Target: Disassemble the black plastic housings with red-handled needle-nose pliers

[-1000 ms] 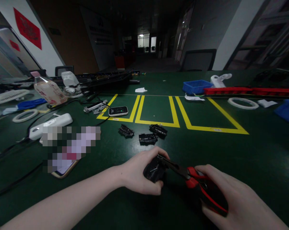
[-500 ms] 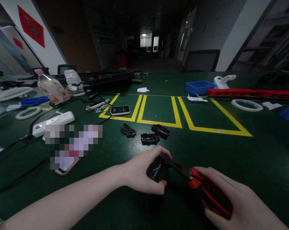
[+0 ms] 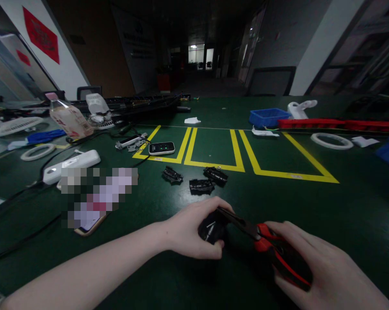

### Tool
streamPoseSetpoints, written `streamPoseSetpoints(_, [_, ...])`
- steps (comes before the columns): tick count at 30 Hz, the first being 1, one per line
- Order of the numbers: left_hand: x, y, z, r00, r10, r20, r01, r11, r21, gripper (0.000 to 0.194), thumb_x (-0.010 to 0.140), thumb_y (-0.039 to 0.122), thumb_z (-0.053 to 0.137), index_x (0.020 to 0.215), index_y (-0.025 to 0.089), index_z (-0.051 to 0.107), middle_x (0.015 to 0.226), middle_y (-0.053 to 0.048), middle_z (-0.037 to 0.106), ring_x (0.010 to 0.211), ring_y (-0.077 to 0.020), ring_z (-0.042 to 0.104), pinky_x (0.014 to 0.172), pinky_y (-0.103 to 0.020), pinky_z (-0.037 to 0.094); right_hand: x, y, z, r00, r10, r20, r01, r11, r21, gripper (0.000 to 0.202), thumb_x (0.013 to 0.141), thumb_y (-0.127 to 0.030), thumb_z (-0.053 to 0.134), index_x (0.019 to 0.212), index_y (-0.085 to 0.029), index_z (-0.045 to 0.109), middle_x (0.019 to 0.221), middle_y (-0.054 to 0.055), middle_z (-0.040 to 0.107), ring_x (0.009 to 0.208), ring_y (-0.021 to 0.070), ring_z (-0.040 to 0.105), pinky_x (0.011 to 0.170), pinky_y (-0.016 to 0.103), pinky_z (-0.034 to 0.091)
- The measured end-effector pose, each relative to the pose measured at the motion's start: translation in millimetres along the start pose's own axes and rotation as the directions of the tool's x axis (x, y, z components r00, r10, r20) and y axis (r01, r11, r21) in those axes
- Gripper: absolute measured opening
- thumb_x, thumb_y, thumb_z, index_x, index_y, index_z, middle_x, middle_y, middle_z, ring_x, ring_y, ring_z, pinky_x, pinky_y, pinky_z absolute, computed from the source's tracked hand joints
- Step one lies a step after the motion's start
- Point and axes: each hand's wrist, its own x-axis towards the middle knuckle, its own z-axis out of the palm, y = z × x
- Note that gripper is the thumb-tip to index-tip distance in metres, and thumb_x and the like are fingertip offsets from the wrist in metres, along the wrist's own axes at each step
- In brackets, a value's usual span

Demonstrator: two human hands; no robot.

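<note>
My left hand curls around a black part at six o'clock in my view, presumably bracing it against the pliers that my right hand grips by their red-and-black handles. Their nose slants in from four o'clock to the part's upper edge; from out here I can't tell whether the tips bite. Three black pieces lie at twelve o'clock from the part, likely kept within reach yet clear of both hands.
</note>
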Motion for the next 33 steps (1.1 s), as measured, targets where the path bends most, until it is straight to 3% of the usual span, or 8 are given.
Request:
streamPoseSetpoints(5, [-1.8, 0.0, -0.7, 1.0, -0.009, 0.019, 0.009, 1.0, -0.027, 0.054, 0.073, 0.018, 0.069, 0.124, 0.019, 0.05, 0.114, -0.008, 0.063, 0.097, -0.0223, 0.062, 0.085, -0.036, 0.051, 1.1, 5.9, 2.3, 0.992, -0.094, -0.085, 0.087, 0.992, -0.089, 0.064, 0.067, -0.039, 0.066, 0.13, -0.027, 0.06, 0.108, 0.011, 0.075, 0.085, 0.0346, 0.074, 0.061, 0.049, 0.065])
streamPoseSetpoints(11, [-3.3, 6.3, -3.5, 0.993, -0.114, 0.041, 0.115, 0.993, -0.037, 0.072, 0.072, 0.02, 0.071, 0.138, 0.02, 0.043, 0.12, -0.011, 0.064, 0.108, -0.0282, 0.061, 0.094, -0.043, 0.049, 0.8, 7.4, -0.9, 0.98, -0.155, -0.122, 0.138, 0.98, -0.141, 0.066, 0.068, -0.04, 0.067, 0.132, -0.025, 0.058, 0.105, 0.011, 0.073, 0.076, 0.03, 0.073, 0.058, 0.045, 0.063])
streamPoseSetpoints(17, [-4.3, 7.0, -4.8, 0.99, -0.135, 0.038, 0.137, 0.989, -0.059, 0.075, 0.072, 0.021, 0.072, 0.141, 0.021, 0.041, 0.127, -0.012, 0.061, 0.116, -0.0307, 0.058, 0.099, -0.047, 0.047, 0.7, 8.4, -1.0, 0.97, -0.189, -0.155, 0.161, 0.971, -0.178, 0.065, 0.068, -0.042, 0.067, 0.13, -0.024, 0.058, 0.103, 0.012, 0.073, 0.074, 0.0301, 0.072, 0.056, 0.044, 0.063])
streamPoseSetpoints(25, [-1.8, -0.8, 2.0, 0.996, -0.09, 0.006, 0.09, 0.986, -0.14, 0.07, 0.068, 0.014, 0.072, 0.13, 0.021, 0.039, 0.119, -0.012, 0.061, 0.099, -0.0254, 0.064, 0.085, -0.04, 0.054, 1.5, 3.3, -2.8, 1.0, -0.021, -0.021, 0.022, 0.999, 0.025, 0.062, 0.068, -0.038, 0.069, 0.129, -0.03, 0.057, 0.112, 0.008, 0.074, 0.09, 0.0324, 0.074, 0.07, 0.049, 0.065])
streamPoseSetpoints(30, [-1.2, -10.9, 6.0, 0.999, -0.046, -0.012, 0.044, 0.989, -0.143, 0.071, 0.067, 0.012, 0.074, 0.127, 0.023, 0.038, 0.119, -0.011, 0.06, 0.097, -0.0249, 0.064, 0.081, -0.037, 0.055, 5.5, -7.3, -9.2, 0.991, 0.064, 0.119, -0.083, 0.983, 0.162, 0.051, 0.071, -0.034, 0.067, 0.121, -0.031, 0.06, 0.11, 0.004, 0.075, 0.088, 0.0267, 0.075, 0.073, 0.04, 0.065])
streamPoseSetpoints(33, [-0.6, -11.3, 6.1, 0.998, -0.06, 0.004, 0.06, 0.987, -0.151, 0.07, 0.067, 0.013, 0.074, 0.126, 0.023, 0.038, 0.116, -0.011, 0.059, 0.091, -0.0229, 0.064, 0.073, -0.033, 0.054, 6.3, -11.2, -10.4, 0.989, 0.077, 0.127, -0.1, 0.976, 0.194, 0.049, 0.07, -0.033, 0.066, 0.119, -0.03, 0.061, 0.108, 0.005, 0.076, 0.086, 0.0268, 0.075, 0.071, 0.039, 0.065])
